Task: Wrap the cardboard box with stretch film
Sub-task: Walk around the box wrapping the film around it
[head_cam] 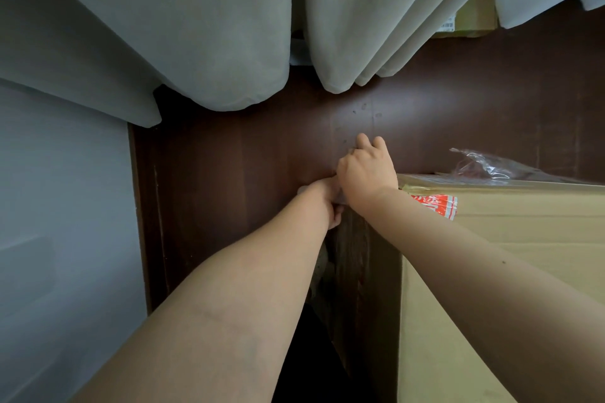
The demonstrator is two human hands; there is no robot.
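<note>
A large cardboard box (pixel 510 239) with a red-and-white label (pixel 435 204) fills the right side of the view. My right hand (pixel 366 170) and my left hand (pixel 329 203) meet just off the box's far left corner. Both curl round what looks like a clear stretch film roll, mostly hidden by the fingers. A sheet of stretch film (pixel 360 275) runs down the box's left side below my hands, faintly streaked. More film lies crumpled (pixel 481 165) along the box's far top edge.
Pale curtains (pixel 212 26) hang down to the dark brown floor (pixel 229 173) beyond my hands. A grey padded surface (pixel 65 239) borders the left. Another cardboard piece (pixel 474 16) shows behind the curtains at the upper right. A narrow strip of floor runs between the box and the grey surface.
</note>
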